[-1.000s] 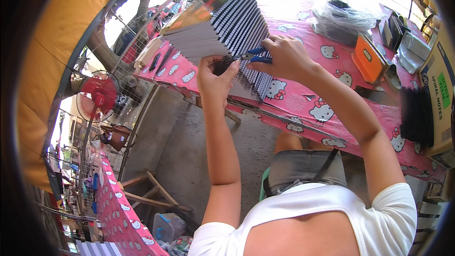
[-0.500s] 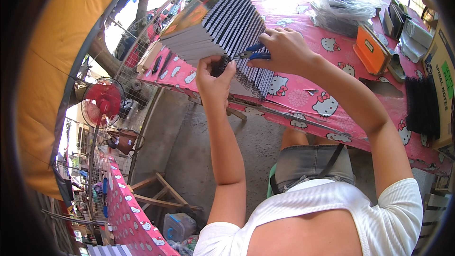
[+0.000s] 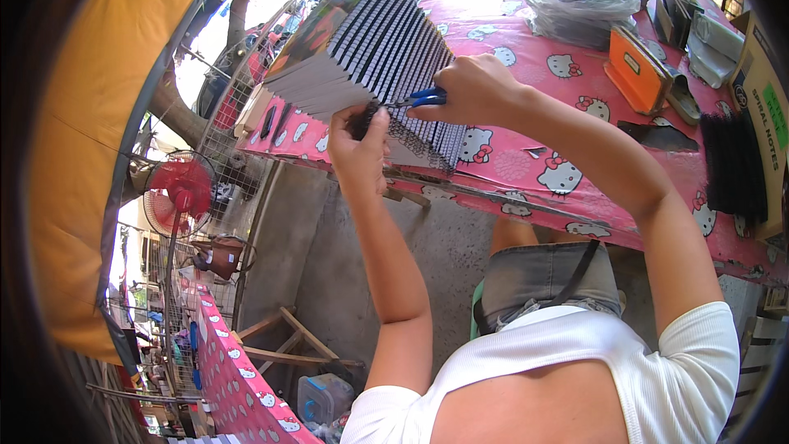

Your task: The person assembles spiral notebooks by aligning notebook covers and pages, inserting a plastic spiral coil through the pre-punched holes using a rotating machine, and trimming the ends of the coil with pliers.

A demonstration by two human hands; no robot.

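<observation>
Notebooks (image 3: 382,45) are in one tall stack near twelve o'clock of my view, upon the pink counter (image 3: 509,168); their bound sides face toward my right, probably so that I reach them easily. My left hand (image 3: 359,138) curls its fingers around dark coil (image 3: 370,117) at the stack's edge, it seems for steadiness. My right hand (image 3: 477,90) grips blue pliers (image 3: 429,97), the nose directed there, likely for precision. At three o'clock, black coils (image 3: 730,168) lie beside a box (image 3: 766,127), perhaps for convenience.
</observation>
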